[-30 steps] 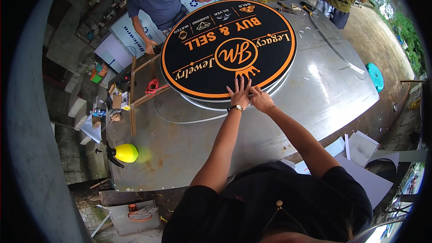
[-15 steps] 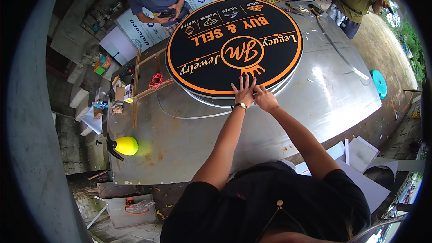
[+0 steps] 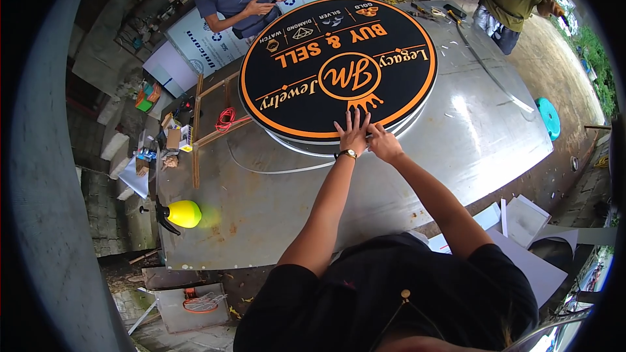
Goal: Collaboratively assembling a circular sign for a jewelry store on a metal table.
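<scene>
Black and orange round sign [image 3: 339, 68] is lying flat on the big metal table [image 3: 404, 176], near edge right in front of me. My left hand [image 3: 353, 135] is spread open, palm flat on its rim. My right hand [image 3: 385, 145] sits just beside it, fingers curled onto the edge, can't tell if it's gripping anything. Yellow spray bottle [image 3: 181, 214] sits way off left.

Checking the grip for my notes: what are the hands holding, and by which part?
Nothing is gripped. The left hand lies flat, fingers spread, on the near edge of the round black sign; the right hand touches its orange rim beside it.
</scene>
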`<state>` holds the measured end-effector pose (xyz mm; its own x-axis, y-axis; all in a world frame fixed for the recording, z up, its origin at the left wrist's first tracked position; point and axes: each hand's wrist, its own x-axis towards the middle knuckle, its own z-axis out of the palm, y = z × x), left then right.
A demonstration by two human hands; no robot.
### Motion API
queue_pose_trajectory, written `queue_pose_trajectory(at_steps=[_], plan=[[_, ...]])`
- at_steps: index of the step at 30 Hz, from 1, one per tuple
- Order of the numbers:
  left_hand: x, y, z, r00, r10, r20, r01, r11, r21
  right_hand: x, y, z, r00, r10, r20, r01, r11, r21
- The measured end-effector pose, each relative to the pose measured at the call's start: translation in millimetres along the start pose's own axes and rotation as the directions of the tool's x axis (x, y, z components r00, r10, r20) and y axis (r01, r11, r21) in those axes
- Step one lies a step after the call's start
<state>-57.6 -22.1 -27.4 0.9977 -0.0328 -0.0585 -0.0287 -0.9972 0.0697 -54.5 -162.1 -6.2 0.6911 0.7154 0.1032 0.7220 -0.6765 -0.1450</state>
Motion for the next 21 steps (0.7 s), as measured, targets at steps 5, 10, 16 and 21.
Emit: queue_pose_trajectory(at_steps=[5,10,16,21], plan=[[1.0,4.7,-4.2,0.999,-0.002,0.036,0.002,1.000,-0.009,-1.0,3.7,3.2,1.000,0.003,-0.013,-0.003,1.000,-0.006],[-1.0,2.4,-4.1,0.999,0.000,0.034,0.000,1.000,-0.007,-1.6,0.7,0.1,1.000,-0.004,-0.024,0.004,1.000,-0.015],[-0.6,1.4,-1.3,1.000,0.005,0.018,-0.005,1.000,0.010,-2.1,0.5,0.0,0.999,-0.029,-0.020,0.027,0.998,-0.058],[-2.0,1.3,-0.7,1.000,0.009,0.010,-0.009,1.000,0.004,-2.4,-0.5,0.8,1.000,-0.017,-0.011,0.017,0.999,-0.044]])
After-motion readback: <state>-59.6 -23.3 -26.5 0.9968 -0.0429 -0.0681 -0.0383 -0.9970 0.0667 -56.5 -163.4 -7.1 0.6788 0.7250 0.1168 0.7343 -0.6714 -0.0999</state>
